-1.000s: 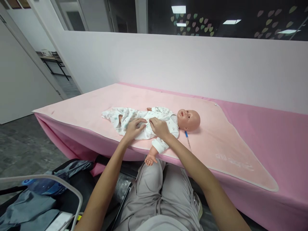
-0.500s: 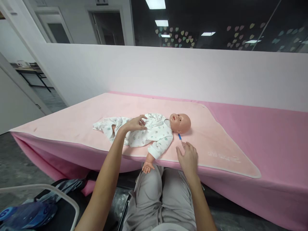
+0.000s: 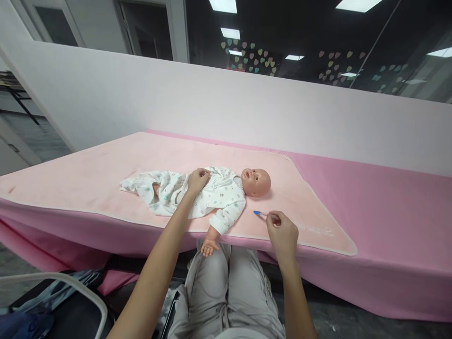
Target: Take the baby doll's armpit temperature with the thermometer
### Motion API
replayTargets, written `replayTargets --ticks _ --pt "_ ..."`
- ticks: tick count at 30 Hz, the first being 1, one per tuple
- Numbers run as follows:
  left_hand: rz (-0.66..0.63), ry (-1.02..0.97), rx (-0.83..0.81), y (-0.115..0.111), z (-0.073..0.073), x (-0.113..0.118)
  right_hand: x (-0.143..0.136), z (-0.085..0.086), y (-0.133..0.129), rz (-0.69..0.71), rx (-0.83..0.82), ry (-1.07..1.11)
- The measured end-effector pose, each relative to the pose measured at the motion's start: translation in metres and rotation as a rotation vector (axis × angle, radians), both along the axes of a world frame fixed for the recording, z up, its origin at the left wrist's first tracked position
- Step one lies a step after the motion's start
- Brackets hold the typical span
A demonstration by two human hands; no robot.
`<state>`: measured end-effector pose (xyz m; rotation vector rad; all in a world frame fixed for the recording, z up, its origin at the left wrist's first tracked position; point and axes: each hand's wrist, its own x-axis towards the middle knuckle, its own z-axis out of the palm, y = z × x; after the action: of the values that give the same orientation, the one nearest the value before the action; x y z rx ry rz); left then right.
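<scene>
A baby doll lies on its back, head to the right, in a white patterned top and matching trousers. Its near arm hangs over the table edge. My left hand is at the front of the top, fingers closed on the cloth, partly hiding what they grip. Right of the doll's shoulder, my right hand pinches one end of a thin stick with a blue end. The stick points left, just above the mat; whether it is a thermometer or a pen I cannot tell.
A pale pink mat covers much of the pink-draped table. Behind stands a white partition with dark glass above. A chair with a pale curved rail stands at lower left, holding a bag and a blue item.
My right hand has closed on the stick and turned it from pointing away to pointing left. My left fingers have drawn together on the doll's top. The view has shifted right and tilted.
</scene>
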<state>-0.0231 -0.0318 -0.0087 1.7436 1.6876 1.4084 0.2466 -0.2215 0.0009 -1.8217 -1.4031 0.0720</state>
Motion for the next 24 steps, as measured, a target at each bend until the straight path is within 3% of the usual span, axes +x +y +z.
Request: replayTargets --ticks 3,6,9,12,14,16,18,20,22,24 --pt "-0.002 -0.004 0.007 -0.002 0.0 0.0 -0.006 0.008 0.004 0.037 0.087 0.051" --pt "-0.016 -0.043 -0.006 -0.004 0.0 0.001 -0.011 0.008 0.02 0.086 -0.052 0.012" --pt "-0.006 -0.03 -0.002 -0.005 0.0 0.001 -0.012 -0.004 0.032 0.171 -0.188 -0.022" --pt "0.011 0.021 -0.004 -0.004 0.001 0.001 -0.012 -0.019 0.033 0.231 -0.153 -0.002" --pt "0.012 0.044 -0.026 -0.003 0.002 0.001 -0.009 -0.019 0.033 0.261 -0.126 0.017" --pt "0.007 0.056 -0.041 -0.003 0.003 0.001 -0.001 -0.005 0.033 0.356 -0.122 0.055" --pt "-0.004 0.052 -0.032 -0.004 0.004 0.001 0.012 0.023 0.033 0.519 -0.094 0.125" --pt "-0.014 0.038 -0.022 -0.006 0.004 0.001 0.025 0.055 0.034 0.6 0.049 0.188" --pt "-0.024 0.022 -0.021 -0.008 0.004 0.001 0.032 0.079 0.035 0.505 0.251 0.198" --pt "-0.026 0.016 -0.026 -0.01 0.005 0.001 0.032 0.089 0.036 0.382 0.375 0.178"
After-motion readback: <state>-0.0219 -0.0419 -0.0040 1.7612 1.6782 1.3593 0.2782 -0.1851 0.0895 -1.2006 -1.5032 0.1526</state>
